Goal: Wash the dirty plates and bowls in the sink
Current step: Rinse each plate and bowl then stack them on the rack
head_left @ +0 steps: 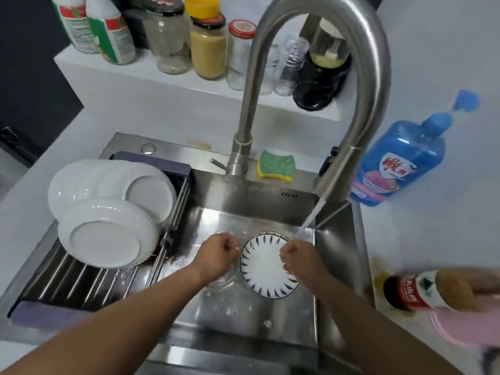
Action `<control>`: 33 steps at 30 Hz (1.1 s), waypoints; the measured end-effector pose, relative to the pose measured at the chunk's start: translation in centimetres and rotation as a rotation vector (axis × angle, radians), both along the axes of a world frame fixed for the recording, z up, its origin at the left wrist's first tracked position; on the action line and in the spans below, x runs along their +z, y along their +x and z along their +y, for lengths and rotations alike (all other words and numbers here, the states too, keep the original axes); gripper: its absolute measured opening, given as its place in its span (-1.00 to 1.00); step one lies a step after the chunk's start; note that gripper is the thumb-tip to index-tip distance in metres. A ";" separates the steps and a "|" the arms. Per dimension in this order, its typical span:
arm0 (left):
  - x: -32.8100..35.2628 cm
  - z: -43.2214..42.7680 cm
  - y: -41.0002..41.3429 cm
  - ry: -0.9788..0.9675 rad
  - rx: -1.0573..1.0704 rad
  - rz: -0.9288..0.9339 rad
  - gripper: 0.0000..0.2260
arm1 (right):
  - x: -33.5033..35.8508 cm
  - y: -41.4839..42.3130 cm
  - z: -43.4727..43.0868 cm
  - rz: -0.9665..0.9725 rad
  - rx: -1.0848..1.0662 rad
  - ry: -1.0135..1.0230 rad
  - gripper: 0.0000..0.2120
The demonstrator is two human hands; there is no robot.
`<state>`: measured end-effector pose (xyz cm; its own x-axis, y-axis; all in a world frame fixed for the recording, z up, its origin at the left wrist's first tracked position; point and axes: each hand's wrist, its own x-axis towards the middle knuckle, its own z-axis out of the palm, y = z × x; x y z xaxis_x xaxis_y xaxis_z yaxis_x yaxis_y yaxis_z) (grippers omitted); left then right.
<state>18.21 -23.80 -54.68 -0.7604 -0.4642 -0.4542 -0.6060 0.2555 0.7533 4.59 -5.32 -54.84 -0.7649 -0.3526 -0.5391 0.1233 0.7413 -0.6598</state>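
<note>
A white bowl [266, 266] with blue dashes round its rim is held low inside the steel sink [257, 209]. My left hand [217, 254] has its fingers curled at the bowl's left rim. My right hand [296, 257] curls over the right rim. Water [311, 219] runs from the faucet head [332, 180] and lands by my right hand at the bowl's upper right edge. White plates [108, 239] lean in the drying rack [81, 282] at the left of the sink.
The tall steel faucet [251, 90] arches over the basin. A green and yellow sponge [276, 165] lies behind the sink. A blue detergent bottle [400, 163] and a red-labelled bottle [414, 290] stand on the right counter. Jars [208, 44] crowd the back shelf.
</note>
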 end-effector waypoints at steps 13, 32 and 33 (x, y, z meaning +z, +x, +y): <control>-4.7 4.3 -3.4 -0.041 -0.057 -0.207 -0.73 | -3.2 -4.2 2.2 -0.105 -0.118 -0.018 -0.71; -11.8 5.5 -3.3 0.186 0.330 -0.321 -0.61 | -8.4 -1.3 5.6 -0.409 -0.303 0.171 -0.77; -9.2 6.0 -3.6 0.218 0.350 -0.305 -0.63 | -8.0 -1.6 5.6 -0.430 -0.315 0.168 -0.76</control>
